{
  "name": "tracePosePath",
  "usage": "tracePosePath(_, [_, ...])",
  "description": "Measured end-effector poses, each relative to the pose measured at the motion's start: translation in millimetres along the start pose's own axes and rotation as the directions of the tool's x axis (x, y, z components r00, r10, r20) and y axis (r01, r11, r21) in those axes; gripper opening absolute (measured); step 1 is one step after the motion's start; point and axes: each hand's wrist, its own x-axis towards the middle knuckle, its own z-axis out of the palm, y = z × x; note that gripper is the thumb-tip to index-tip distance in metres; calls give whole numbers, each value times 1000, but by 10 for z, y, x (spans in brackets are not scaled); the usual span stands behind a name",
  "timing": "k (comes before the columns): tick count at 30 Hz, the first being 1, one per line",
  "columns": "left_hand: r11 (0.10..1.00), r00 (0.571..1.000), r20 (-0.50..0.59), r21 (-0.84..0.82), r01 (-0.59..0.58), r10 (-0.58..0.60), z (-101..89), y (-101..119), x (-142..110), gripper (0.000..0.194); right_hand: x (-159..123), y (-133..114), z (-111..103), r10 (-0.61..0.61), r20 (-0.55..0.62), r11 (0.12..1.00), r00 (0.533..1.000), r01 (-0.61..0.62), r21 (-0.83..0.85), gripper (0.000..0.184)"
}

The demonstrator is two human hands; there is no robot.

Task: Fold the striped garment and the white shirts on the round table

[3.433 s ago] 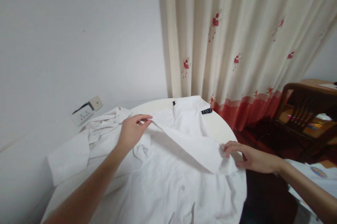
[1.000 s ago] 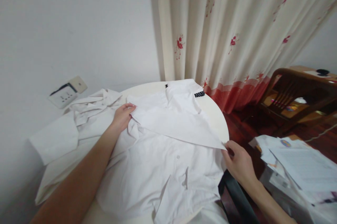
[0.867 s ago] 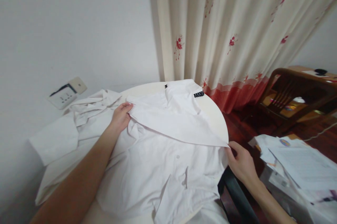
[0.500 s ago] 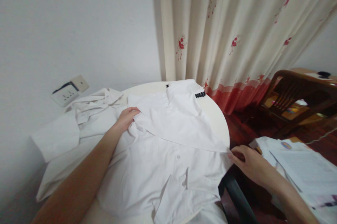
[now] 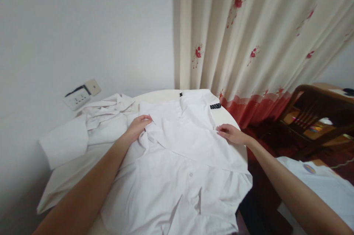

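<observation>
A white shirt (image 5: 177,190) lies spread over the round table, one layer folded across it and a button showing near its middle. My left hand (image 5: 139,126) is closed on the shirt's left side, fingertips pinching cloth at the fold. At the shirt's right side, my right hand (image 5: 231,134) has its thumb and fingers drawn together on the cloth edge. The exact grip of those fingertips is partly hidden. A black-and-white patterned strip (image 5: 215,106) sticks out from under the cloth at the far end.
More folded white clothing (image 5: 69,141) is heaped left, against the wall under a socket (image 5: 79,98). The round white table (image 5: 155,94) meets a floral curtain (image 5: 221,36) behind. A wooden chair (image 5: 301,117) and a white printed item (image 5: 326,176) stand to the right.
My right hand has let go of the shirt's lower right corner and moved up and inward along its right edge. My left hand keeps its hold. The view has shifted slightly.
</observation>
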Motion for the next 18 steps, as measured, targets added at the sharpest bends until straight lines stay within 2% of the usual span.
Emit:
tracePosePath(2, [1000,1000,0,1,3,-3,16,21,-7,33,7,-17,-93,-5,52,1000,999,6,-8,35])
tracePosePath(5, [1000,1000,-2,-11,13,-13,45,60,-25,33,4,-49,-239,-26,103,994,994,15,109,44])
tracePosePath(8, [1000,1000,-10,-18,11,-11,61,79,-40,33,-13,-5,-324,43,40,961,998,-52,272,50])
tracePosePath(11, [1000,1000,-13,-10,-5,5,62,69,-43,33,-31,80,-318,76,13,940,997,-76,334,50])
tracePosePath(15, [999,998,-46,-27,-38,36,60,59,-39,32,-26,156,-224,32,116,972,993,-58,229,45])
tracePosePath(18, [988,991,-108,-125,-86,73,73,88,-33,34,-12,190,-165,33,116,996,993,-42,82,40])
